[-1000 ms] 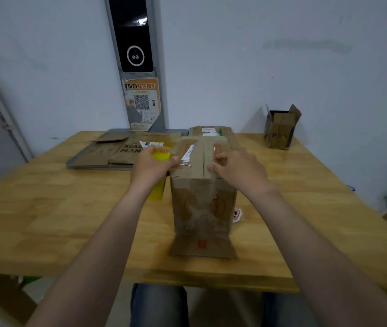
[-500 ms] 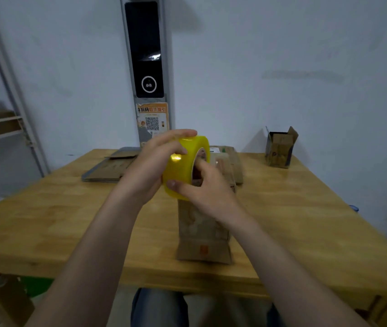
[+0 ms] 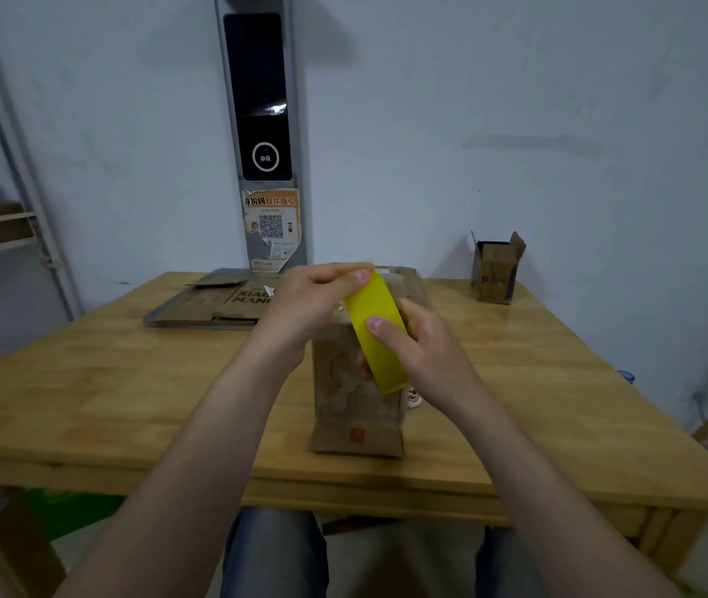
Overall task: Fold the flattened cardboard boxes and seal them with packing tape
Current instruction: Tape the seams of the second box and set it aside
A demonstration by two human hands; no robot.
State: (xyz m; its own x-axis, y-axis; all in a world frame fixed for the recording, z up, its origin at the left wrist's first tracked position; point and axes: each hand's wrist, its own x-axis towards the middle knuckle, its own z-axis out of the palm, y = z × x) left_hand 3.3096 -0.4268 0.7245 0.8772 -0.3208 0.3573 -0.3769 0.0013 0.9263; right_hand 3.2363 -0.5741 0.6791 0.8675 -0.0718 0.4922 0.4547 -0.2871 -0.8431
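From the head camera, a yellow roll of packing tape (image 3: 376, 338) is held in the air between both hands, edge-on to the lens. Its band slants from upper left down to lower right. The left hand (image 3: 304, 304) grips the upper end, its fingers (image 3: 358, 276) curled over the rim. The right hand (image 3: 425, 347) grips lower down, thumb pressed flat on the yellow band and the other fingers wrapped behind, out of sight.

Directly below and just behind the roll, a tall brown cardboard box (image 3: 356, 399) stands upright on the wooden counter (image 3: 127, 381), with its bottom flap splayed toward the person. The hands hide its top flaps, so I cannot tell whether they are closed.

The seam to be taped probably lies straight down from the roll, and the right hand is the nearer to it. No free tape end is visible, so one likely has to be picked loose first.

Flattened brown cardboard boxes (image 3: 222, 304) wait at the far left.
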